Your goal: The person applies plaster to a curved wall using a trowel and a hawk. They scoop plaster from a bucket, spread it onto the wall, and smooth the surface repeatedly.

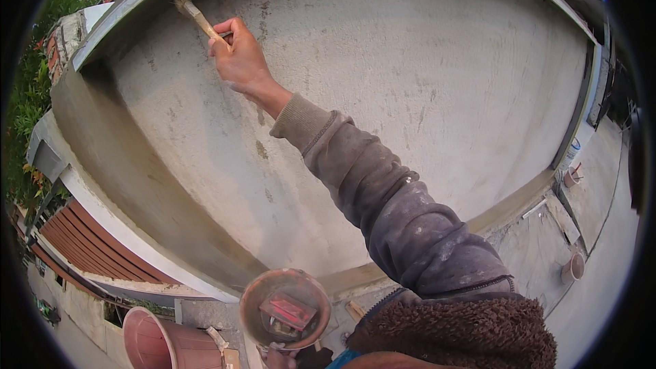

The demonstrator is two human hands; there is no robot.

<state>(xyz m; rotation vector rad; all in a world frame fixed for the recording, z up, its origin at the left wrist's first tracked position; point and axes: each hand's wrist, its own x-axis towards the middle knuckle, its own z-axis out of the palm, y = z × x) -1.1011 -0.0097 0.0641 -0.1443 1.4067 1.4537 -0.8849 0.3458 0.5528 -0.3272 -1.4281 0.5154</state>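
One right hand [240, 58] clasps one brush [199, 20] by its handle, thumb and fingers closed round it; the bristles are at the upper left of one pale wall [410, 96], close under its edge; one left hand [279, 358], partly cut off below, is at the near rim of one round bucket [249, 307], its grip impossible to tell; one red object [290, 311] lies inside; one larger pink tub [195, 345] stands left, and two small pails [572, 268] sit right.
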